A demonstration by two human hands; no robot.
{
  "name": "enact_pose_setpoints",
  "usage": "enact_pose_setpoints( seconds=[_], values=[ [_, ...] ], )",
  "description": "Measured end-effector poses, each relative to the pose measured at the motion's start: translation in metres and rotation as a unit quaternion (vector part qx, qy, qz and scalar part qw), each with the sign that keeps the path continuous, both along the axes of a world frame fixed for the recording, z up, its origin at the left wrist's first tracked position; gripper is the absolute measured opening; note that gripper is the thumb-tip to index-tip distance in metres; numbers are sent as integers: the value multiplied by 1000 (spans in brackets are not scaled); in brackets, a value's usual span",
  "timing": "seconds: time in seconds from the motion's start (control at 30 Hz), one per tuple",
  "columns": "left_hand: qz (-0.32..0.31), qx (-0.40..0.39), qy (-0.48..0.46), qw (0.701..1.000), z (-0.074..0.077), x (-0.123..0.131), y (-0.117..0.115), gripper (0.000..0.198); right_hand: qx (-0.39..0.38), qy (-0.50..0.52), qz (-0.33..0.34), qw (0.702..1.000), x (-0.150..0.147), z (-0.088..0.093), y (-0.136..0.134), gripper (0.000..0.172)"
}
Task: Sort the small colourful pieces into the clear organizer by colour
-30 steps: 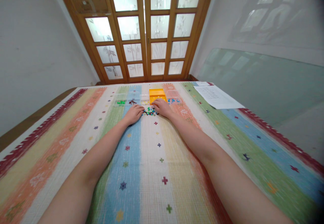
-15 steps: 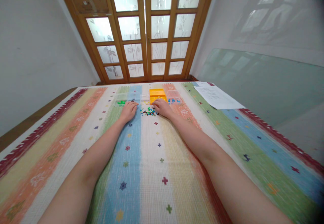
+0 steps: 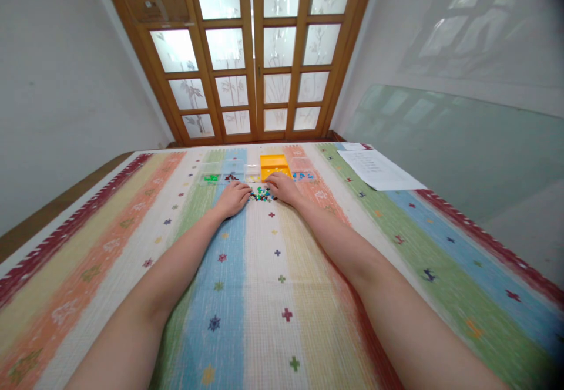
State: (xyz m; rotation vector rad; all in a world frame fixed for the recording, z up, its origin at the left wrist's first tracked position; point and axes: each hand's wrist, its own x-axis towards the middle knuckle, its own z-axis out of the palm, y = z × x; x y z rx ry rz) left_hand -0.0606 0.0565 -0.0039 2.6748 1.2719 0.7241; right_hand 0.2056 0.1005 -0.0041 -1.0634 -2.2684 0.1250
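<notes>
A loose pile of small mixed-colour pieces (image 3: 263, 194) lies on the striped cloth between my hands. At the pile's left edge is my left hand (image 3: 233, 198), fingers bent together; whatever they pinch is too small to make out. My right hand (image 3: 282, 188) rests at the right edge, its fingers curled down and its fingertips partly hidden. Just beyond are clear boxes: one compartment holds green pieces (image 3: 212, 178), another dark red pieces (image 3: 231, 177). A small clear box (image 3: 252, 170) holds a few yellowish pieces. The open orange box (image 3: 274, 161) has pale pieces inside, and blue pieces (image 3: 303, 175) lie in the clear box farther right.
The patterned tablecloth (image 3: 268, 296) covers the table under both forearms. Printed paper sheets (image 3: 374, 168) lie at the far right. Past the table's far edge stand wooden doors with glass panes (image 3: 255, 78), and a pale glass panel (image 3: 449, 131) leans along the right wall.
My left hand has moved right and nearer, from in front of the clear boxes to the pile's left edge, uncovering the dark red pieces. My right hand has stayed about where it was.
</notes>
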Motion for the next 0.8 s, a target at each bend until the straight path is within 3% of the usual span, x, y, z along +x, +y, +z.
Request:
enact_pose_setpoints(
  seconds=[0.43, 0.8],
  values=[
    [2, -3, 8, 1000, -3, 4, -3, 35, 5, -15, 1, 1000, -1, 2, -4, 23],
    [-8, -3, -8, 1000, 2, 7, -5, 31, 32, -83, 76, 993, -9, 9, -11, 25]
  ],
)
